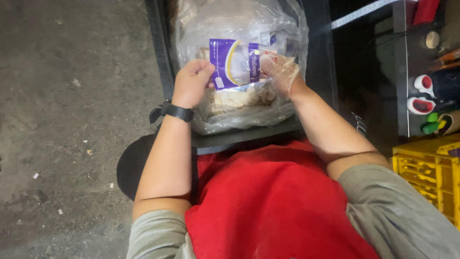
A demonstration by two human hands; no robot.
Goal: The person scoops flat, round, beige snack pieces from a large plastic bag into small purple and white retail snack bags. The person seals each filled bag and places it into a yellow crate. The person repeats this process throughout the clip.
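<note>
Left hand [192, 82] fisted on purple-and-white printed plastic packet [235, 63]; my right hand [281, 73], in thin clear glove, pinches its other edge. Packet sits inside large clear plastic bag [239, 29] on dark bench [249, 136]. Risk: uneven pull tears film, pale biscuits [235, 99] spill.

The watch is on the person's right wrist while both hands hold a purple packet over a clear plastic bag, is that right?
Not quite. The head view shows the black watch on the left wrist, not the right. The rest stands: the left hand and the right hand, which wears a thin clear glove, both hold the purple packet over the clear plastic bag.
</note>
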